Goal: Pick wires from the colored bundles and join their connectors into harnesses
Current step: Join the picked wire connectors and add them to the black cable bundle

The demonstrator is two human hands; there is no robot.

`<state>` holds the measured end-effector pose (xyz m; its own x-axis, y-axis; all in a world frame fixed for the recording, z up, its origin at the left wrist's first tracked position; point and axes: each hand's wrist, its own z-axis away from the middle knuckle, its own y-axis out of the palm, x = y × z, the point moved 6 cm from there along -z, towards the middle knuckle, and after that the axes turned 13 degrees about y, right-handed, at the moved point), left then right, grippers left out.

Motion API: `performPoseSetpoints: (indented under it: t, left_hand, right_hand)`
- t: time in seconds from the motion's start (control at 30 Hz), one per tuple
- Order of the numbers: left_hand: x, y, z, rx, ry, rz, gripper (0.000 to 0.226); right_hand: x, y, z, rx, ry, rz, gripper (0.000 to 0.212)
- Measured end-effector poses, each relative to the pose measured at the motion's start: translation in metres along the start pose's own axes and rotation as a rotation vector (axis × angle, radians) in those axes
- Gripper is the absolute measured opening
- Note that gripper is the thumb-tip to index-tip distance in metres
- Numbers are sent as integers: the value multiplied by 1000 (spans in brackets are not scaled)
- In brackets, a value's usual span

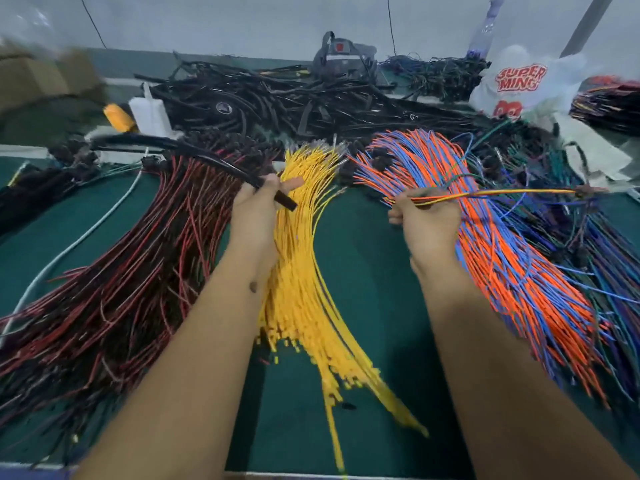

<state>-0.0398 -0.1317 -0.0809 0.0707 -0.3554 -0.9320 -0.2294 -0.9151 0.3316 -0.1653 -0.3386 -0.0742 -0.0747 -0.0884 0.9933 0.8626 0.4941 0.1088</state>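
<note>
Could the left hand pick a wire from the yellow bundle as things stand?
Probably not straight away: the left hand sits right over the yellow bundle, nothing between, but its fingers already grip a black sleeved cable, so it would need freeing first.

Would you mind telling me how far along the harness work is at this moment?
Done, it seems: a black pile of harnesses lies at the back of the table. In hand: the left hand grips a black sleeve, and the right hand holds a few thin wires ending in a connector. Left: the red-black, yellow and orange-blue bundles are large.
</note>
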Motion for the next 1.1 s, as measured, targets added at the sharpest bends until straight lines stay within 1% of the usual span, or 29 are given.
performPoseSetpoints:
  t: [0.07,0.13,0.17,0.27,0.33,0.4,0.47,0.57,0.67,0.77,0.83,0.93,1.03,1.1]
  left_hand:
    - [4,7,-1,-3,-46,104,11]
    - [1,11,-5,-19,-43,186,16]
    - [-2,13,-7,-17,-32,183,16]
    - [-13,24,-11,12,31,119,18]
    - [-15,34,-8,57,78,25,12]
    - [-11,39,0,81,113,-59,5]
    - [-7,38,5,50,139,-59,3]
    - [-6,32,6,12,98,77,1]
    - [-5,24,3,-13,38,258,8]
    - [-4,24,3,53,15,244,18]
    - [-5,26,5,102,-1,213,13]
    - [-6,29,7,178,21,159,6]
    - [-6,31,6,244,57,131,13]
    - [-7,32,6,245,60,151,11]
  right_hand:
    - [-4,20,8,20,21,-43,22]
    - [-7,44,18,68,55,-122,21]
    - [-9,54,23,89,63,-140,22]
    - [-11,67,32,149,77,-127,12]
    - [-12,65,36,192,87,-154,4]
    - [-13,62,39,234,94,-205,4]
    - [-11,62,42,268,104,-239,8]
    - [-10,63,44,284,140,-301,11]
    - [-9,63,45,319,168,-361,14]
    - [-7,64,46,406,179,-427,17]
    - [-6,66,47,463,195,-450,15]
    - [-6,67,47,499,233,-481,12]
    - [-6,71,45,528,253,-490,12]
    - [-6,74,43,550,260,-494,12]
